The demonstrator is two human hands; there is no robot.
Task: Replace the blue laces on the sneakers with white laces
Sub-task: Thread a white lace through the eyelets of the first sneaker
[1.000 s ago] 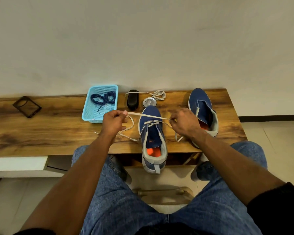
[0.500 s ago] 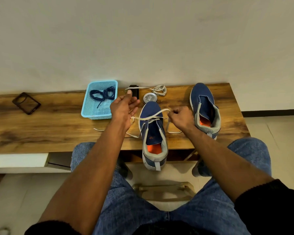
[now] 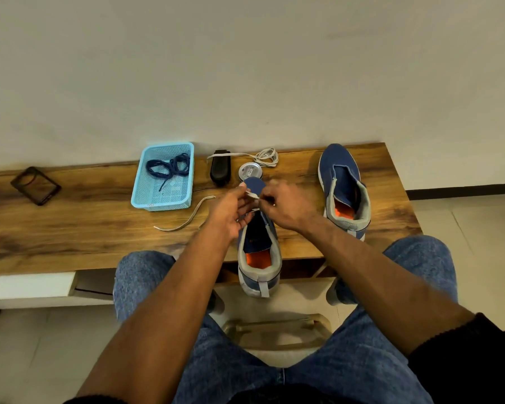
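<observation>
Head view, looking down at a wooden bench (image 3: pixel 70 228) against a pale wall. Near sneaker (image 3: pixel 258 252) sits heel toward the person, overhanging the near edge; orange insole visible. Both hands meet over its front part. Left hand (image 3: pixel 231 212) pinches a white lace (image 3: pixel 252 195) end between thumb and fingers; right hand (image 3: pixel 289 207) has fingers curled, pinching the same lace just beside it. Lace tail (image 3: pixel 187 218) trails left of the shoe, lying loose on the bench. Exactly which eyelet the lace is in, cannot tell, hands cover it. Second sneaker (image 3: pixel 344 188) lies to the right, unlaced, well apart from the hands. Blue laces (image 3: pixel 169 167) are piled in a light blue basket (image 3: pixel 161 201) at far left of the shoes. Spare white lace (image 3: pixel 267 157) coiled at the far edge, beside a round tin (image 3: pixel 250 172) and a black object (image 3: pixel 220 169). Dark square frame (image 3: pixel 35 185) far left. Person wears jeans.
</observation>
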